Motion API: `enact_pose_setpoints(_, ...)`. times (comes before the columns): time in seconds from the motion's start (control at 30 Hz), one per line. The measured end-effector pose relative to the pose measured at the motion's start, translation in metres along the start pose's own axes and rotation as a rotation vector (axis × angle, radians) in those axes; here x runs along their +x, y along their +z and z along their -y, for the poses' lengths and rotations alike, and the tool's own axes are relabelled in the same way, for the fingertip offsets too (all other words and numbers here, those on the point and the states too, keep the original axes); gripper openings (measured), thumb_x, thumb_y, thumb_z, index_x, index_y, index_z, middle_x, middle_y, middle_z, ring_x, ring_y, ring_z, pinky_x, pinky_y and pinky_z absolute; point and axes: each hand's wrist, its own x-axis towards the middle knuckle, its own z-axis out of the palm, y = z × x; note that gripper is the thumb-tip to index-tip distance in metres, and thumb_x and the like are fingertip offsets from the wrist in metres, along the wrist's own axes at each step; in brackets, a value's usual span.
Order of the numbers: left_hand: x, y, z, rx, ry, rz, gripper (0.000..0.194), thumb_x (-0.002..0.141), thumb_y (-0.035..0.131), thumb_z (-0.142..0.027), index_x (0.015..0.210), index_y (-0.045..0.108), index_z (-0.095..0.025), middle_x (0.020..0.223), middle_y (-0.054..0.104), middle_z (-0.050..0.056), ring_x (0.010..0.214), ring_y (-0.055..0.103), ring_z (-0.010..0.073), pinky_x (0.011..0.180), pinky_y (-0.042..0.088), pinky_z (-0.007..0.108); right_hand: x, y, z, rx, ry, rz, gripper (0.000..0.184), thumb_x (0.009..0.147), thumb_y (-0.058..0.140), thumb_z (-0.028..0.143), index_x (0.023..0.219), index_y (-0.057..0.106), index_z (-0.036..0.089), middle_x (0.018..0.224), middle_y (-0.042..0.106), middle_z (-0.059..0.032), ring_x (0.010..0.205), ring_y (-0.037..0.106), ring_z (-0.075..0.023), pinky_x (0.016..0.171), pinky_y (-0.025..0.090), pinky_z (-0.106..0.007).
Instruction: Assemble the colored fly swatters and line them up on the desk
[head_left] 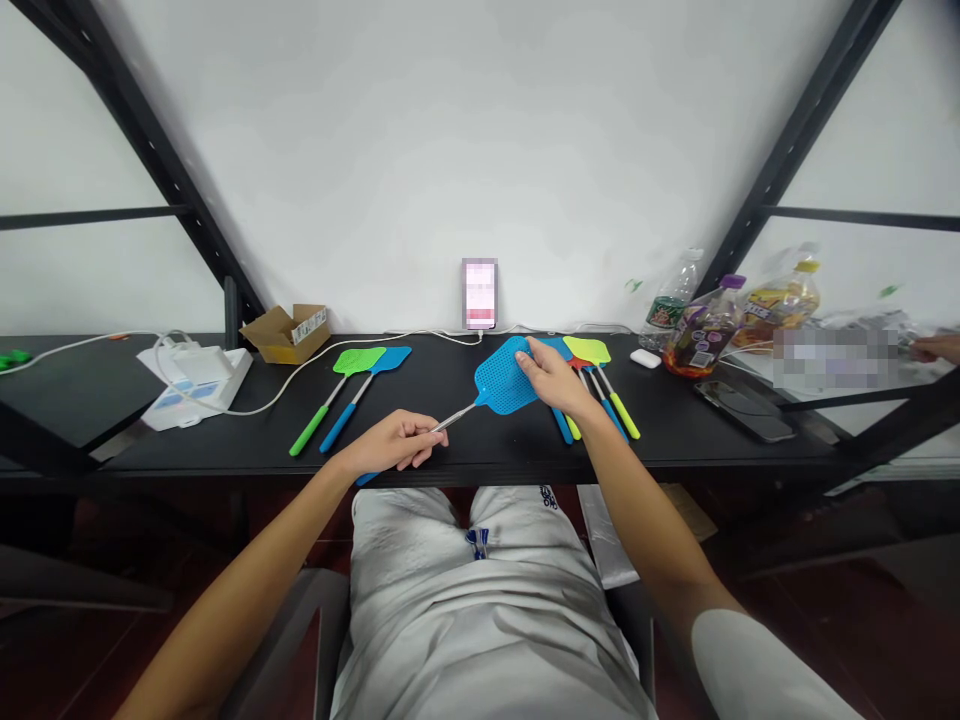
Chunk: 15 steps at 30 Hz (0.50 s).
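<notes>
My left hand (395,443) is closed round the handle end of a blue fly swatter (501,385), whose thin metal rod runs up and right to its mesh head. My right hand (553,378) pinches the far edge of that blue head. Just behind and right of my right hand lies a pile of several swatters (600,385) with yellow, red and blue heads and green and blue handles. Left of centre, a green swatter (339,388) and a blue swatter (367,390) lie side by side on the black table (450,375).
A phone (480,293) leans on the wall, cabled. A white power strip box (196,380) and a small cardboard box (288,332) sit at the left. Bottles (705,330), a white earbud case (645,358) and a dark phone (744,410) stand at the right. Another person's hand (937,347) shows far right.
</notes>
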Motion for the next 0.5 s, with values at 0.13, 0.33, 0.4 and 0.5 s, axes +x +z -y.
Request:
enact_pose_setpoints(0.13,0.0,-0.002,0.002,-0.033,0.0,0.018,0.038,0.093,0.054,-0.048,0.092,0.07,-0.014,0.054,0.056,-0.002,0.04,0.04,0.0065,0.04,0.03,0.018,-0.004,0.001,0.007,0.079,-0.028,0.04,0.024,0.097,0.046,0.044,0.1,0.052,0.021,0.097,0.063,-0.0059,0.089,0.06,-0.0205,0.085,0.05,-0.037)
enact_pose_setpoints(0.33,0.0,-0.003,0.003,-0.048,0.006,0.022,0.038,0.093,0.054,-0.048,0.091,0.07,-0.013,0.053,0.056,-0.002,0.039,0.038,0.0061,0.04,0.029,0.018,-0.007,0.004,0.01,0.108,-0.043,0.093,0.024,0.093,0.055,0.043,0.103,0.049,0.022,0.099,0.061,-0.0053,0.091,0.059,-0.0201,0.085,0.052,-0.036)
enact_pose_setpoints(0.4,0.0,-0.002,0.003,-0.047,0.007,0.015,0.039,0.093,0.055,-0.049,0.09,0.07,-0.013,0.052,0.055,-0.002,0.039,0.038,0.006,0.04,0.028,0.018,-0.007,0.005,0.01,0.101,-0.056,0.097,0.024,0.092,0.055,0.042,0.104,0.048,0.022,0.099,0.06,-0.0048,0.09,0.059,-0.0198,0.085,0.052,-0.037)
enact_pose_setpoints(0.5,0.0,-0.002,0.003,-0.046,0.007,0.013,0.041,0.093,0.054,-0.05,0.09,0.07,-0.013,0.052,0.055,-0.002,0.039,0.038,0.006,0.04,0.029,0.018,-0.009,0.005,0.013,0.054,-0.052,0.103,0.026,0.092,0.056,0.042,0.106,0.048,0.021,0.1,0.06,-0.005,0.091,0.058,-0.0203,0.086,0.051,-0.038)
